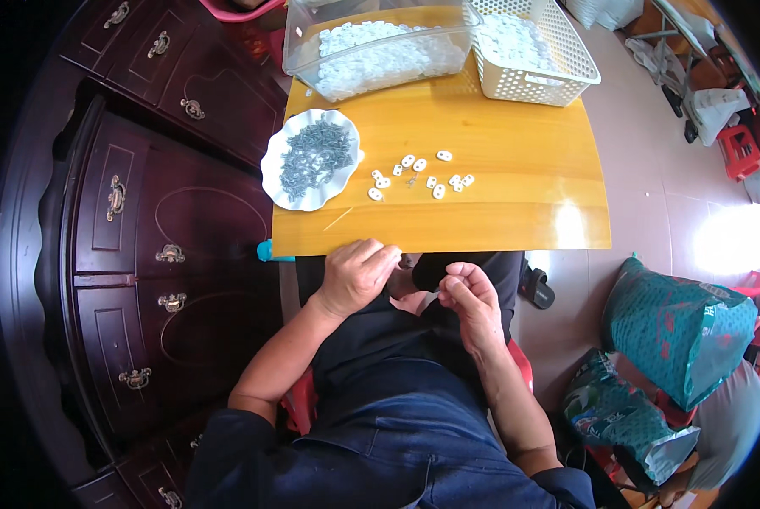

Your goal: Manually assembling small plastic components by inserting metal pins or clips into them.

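My left hand (pixel 358 273) and my right hand (pixel 469 293) are close together just below the near edge of the yellow wooden table (pixel 516 216), over my lap. Both hands have their fingers curled. A small white piece (pixel 431 295) shows between the right fingertips; what the left fingers hold is hidden. Several small white plastic parts (pixel 420 174) lie loose on the table in front of my hands. Left of them stands a white scalloped dish (pixel 271 161) filled with small dark metal pieces (pixel 314 157).
A clear plastic tub (pixel 297 51) and a white perforated basket (pixel 528 83), both with white parts, stand at the table's far side. A dark wooden cabinet (pixel 142 212) is on the left. Green bags (pixel 677 327) lie on the floor at right.
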Demonstrator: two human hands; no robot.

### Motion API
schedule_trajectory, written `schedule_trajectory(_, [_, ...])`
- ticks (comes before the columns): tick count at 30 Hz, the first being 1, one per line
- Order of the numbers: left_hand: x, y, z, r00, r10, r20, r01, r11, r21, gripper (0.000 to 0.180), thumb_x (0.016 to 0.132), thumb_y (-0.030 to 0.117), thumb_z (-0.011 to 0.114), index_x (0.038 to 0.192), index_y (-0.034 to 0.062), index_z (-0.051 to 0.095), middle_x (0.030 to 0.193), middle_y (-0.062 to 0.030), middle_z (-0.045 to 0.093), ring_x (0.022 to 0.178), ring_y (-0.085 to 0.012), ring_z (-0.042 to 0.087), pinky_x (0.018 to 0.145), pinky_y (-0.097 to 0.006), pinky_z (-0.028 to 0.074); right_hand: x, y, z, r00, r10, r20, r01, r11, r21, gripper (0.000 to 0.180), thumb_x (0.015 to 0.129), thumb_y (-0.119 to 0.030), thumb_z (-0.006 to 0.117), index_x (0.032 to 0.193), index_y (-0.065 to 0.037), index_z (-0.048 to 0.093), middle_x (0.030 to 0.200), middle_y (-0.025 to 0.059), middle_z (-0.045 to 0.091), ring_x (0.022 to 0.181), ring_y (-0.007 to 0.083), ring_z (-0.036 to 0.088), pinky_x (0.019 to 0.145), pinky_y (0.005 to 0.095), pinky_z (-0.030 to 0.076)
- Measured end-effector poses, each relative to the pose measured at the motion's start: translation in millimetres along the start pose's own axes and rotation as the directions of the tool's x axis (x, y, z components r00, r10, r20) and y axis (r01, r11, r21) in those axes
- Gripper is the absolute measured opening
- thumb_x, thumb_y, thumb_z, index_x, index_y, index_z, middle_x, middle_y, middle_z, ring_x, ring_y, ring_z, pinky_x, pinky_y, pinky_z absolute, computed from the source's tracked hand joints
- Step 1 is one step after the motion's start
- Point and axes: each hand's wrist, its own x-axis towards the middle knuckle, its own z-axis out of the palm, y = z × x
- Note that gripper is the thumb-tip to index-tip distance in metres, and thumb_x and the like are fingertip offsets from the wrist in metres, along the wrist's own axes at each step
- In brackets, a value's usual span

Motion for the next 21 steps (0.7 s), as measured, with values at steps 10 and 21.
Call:
schedule_trajectory(10, [3,51,10,0.998,0.024,0.05,-0.007,0.945,-0.326,0.018,0.081,0.001,0.077,0.097,0.0043,0.071,0.083,-0.0075,0.066,0.07,-0.0253,0.069,0.06,-0.036,0.056,-4,-2,4,0.987,0.071,0.147,-0.071,0.997,-0.004,0.021,0.106,-0.027,0.06,0.114,-0.008,0.065,0.097,0.001,0.069,0.084,0.01,0.064,0.079,0.0258,0.053])
schedule_trajectory(21, [6,50,9,0.997,0.041,0.06,-0.015,0.92,-0.392,0.02,0.08,0.0,0.077,0.098,0.0037,0.071,0.082,-0.0075,0.064,0.067,-0.0254,0.068,0.058,-0.035,0.055,-4,-5,-3,0.961,0.187,0.203,-0.197,0.98,0.029,0.021,0.105,-0.026,0.061,0.113,-0.007,0.065,0.096,0.0014,0.068,0.081,0.0103,0.064,0.076,0.0257,0.054])
